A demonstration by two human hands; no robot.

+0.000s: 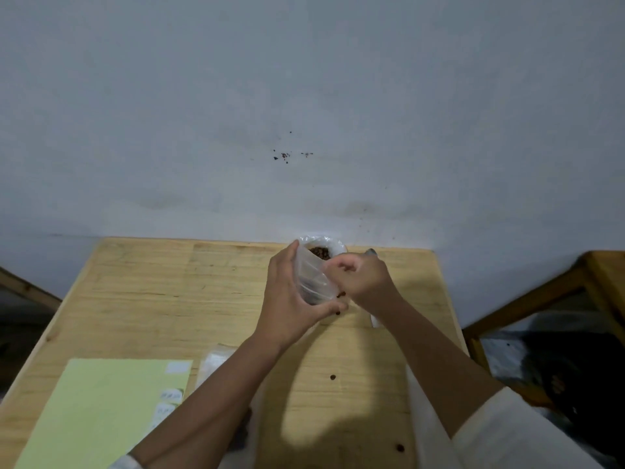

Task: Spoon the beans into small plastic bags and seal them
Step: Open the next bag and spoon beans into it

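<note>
A person stands at a wooden counter point(135, 282) that fills the lower half of the frame. Both hands meet near the middle, a bit to the right.

The left hand point(287, 299) holds a small clear plastic bag point(311, 282). Its fingers and thumb curl around the bag's left side and bottom. The right hand point(362, 279) is at the bag's right edge, with its fingers bent in. It seems to pinch the edge of the bag, but I cannot tell for sure. A few dark red beans point(341, 294) show between the two hands, near the bottom of the bag.

Just behind the bag, at the far edge of the counter, sits a white bowl point(338, 247) with brown beans in it.

In the lower left of the frame lies a light green sheet point(101, 411). Some small white labels point(170, 395) sit along its right edge. More clear bags point(216, 362) lie just to the right of the sheet.
</note>
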